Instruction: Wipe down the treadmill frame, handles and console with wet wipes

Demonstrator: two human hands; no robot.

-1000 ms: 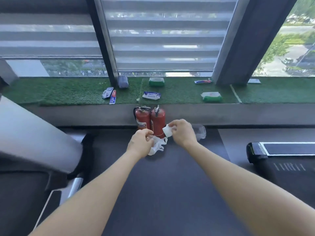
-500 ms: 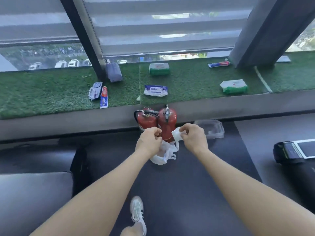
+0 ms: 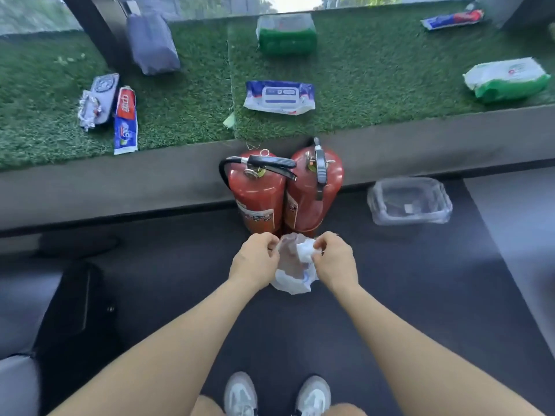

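My left hand (image 3: 255,259) grips the rim of a thin white plastic bag (image 3: 292,277) that hangs open in front of me. My right hand (image 3: 335,259) pinches a crumpled white wipe (image 3: 304,250) at the bag's mouth. Both hands are just in front of two red fire extinguishers (image 3: 282,190). A blue-and-white wet wipe pack (image 3: 279,97) lies on the green turf ledge (image 3: 195,94) beyond them. A grey part of the treadmill (image 3: 18,382) shows at the lower left edge.
Green wipe packs (image 3: 286,33) (image 3: 507,79), a toothpaste tube (image 3: 126,120), a grey pouch (image 3: 151,42) and small wrappers (image 3: 96,100) lie on the ledge. A clear plastic container (image 3: 410,201) sits on the dark floor at right. My shoes (image 3: 276,394) are below.
My view has tilted down and closer to the ledge and extinguishers. My hands have lowered with the bag, and the right hand has brought the wipe to the bag's opening.
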